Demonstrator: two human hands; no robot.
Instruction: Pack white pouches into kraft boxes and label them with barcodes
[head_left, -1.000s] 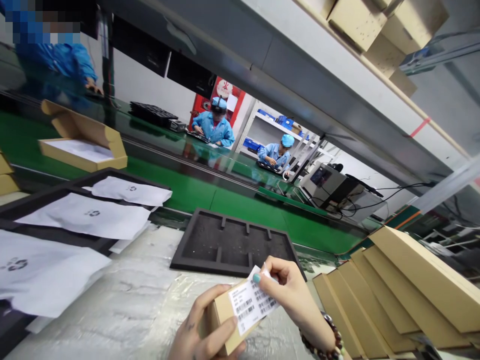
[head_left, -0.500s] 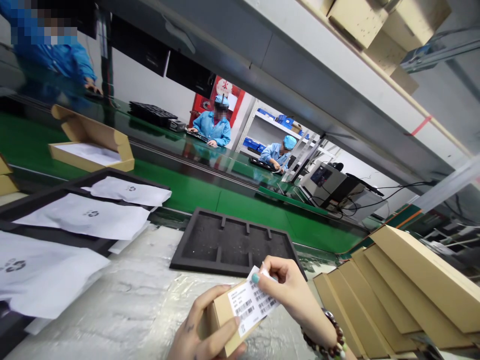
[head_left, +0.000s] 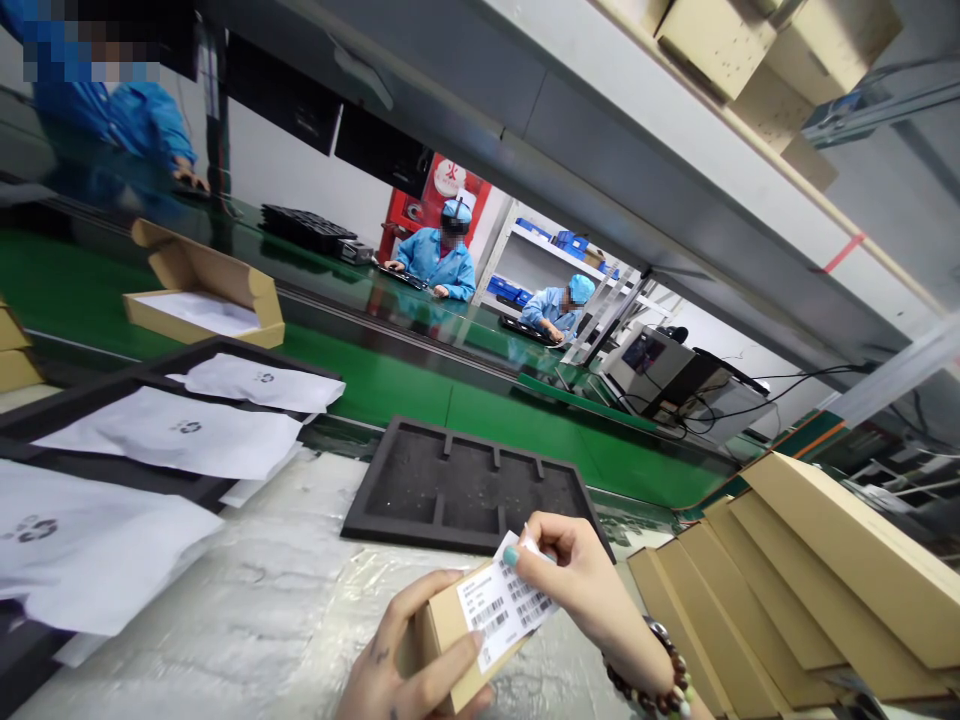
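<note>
A small brown cardboard box [head_left: 444,622] is tilted in front of me, with my left hand [head_left: 405,660] wrapped around its near end. On its face lies a white label [head_left: 491,612] printed with barcodes and small text. My left thumb presses the label's lower edge. My right hand [head_left: 562,575] pinches the label's upper right corner between thumb and fingers; a beaded bracelet [head_left: 651,670] circles that wrist. Whether the label is fully stuck under my right fingers I cannot tell. Just beyond the hands sits a black foam tray [head_left: 469,490] with divided compartments.
White pouches [head_left: 180,432] lie on black trays at left. An open cardboard box [head_left: 202,290] rests on the green conveyor [head_left: 405,385]. Several cardboard boxes [head_left: 750,590] lean in a row at right. A shelf [head_left: 675,170] overhangs the bench. Several co-workers in blue sit across the line.
The open cardboard box on the conveyor has shifted slightly to the right. A co-worker at the back has leaned right. My hands, the held box and its label look unchanged.
</note>
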